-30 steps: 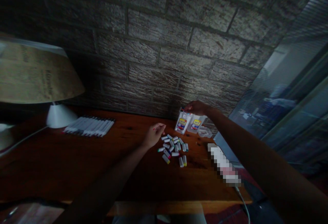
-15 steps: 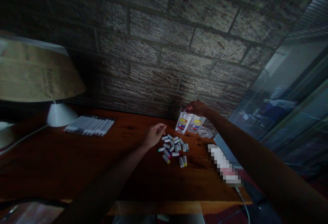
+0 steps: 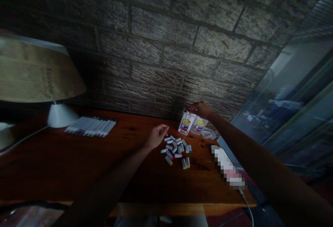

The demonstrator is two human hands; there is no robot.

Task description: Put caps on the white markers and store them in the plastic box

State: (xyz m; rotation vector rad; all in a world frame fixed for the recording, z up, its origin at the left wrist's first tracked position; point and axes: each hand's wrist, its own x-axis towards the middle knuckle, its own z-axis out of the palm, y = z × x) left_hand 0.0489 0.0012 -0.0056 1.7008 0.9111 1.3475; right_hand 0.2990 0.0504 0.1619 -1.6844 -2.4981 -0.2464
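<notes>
My left hand (image 3: 157,136) is just above the table at the far-left edge of a loose pile of short white pieces with coloured ends, like marker caps (image 3: 174,144). Its fingers are curled in and closed; whatever they may hold is hidden. My right hand (image 3: 199,109) reaches to the top of a clear plastic case (image 3: 185,123) with a yellow, red and blue label. The fingers are pinched together at the rim, beside small dark and orange tips. What they grip is too small to make out. Against that case stands a second clear labelled part (image 3: 199,125).
White markers (image 3: 91,126) lie in a row at the left, by a lamp (image 3: 61,116) with a newsprint shade. A clear plastic piece (image 3: 208,134) lies right of the case. A blurred-out phone-like object (image 3: 228,167) has a cable. Behind rises a brick wall (image 3: 156,64).
Both hands stay almost where they were, with the right hand still at the case's rim. The view has shifted very slightly; the pile looks the same.
</notes>
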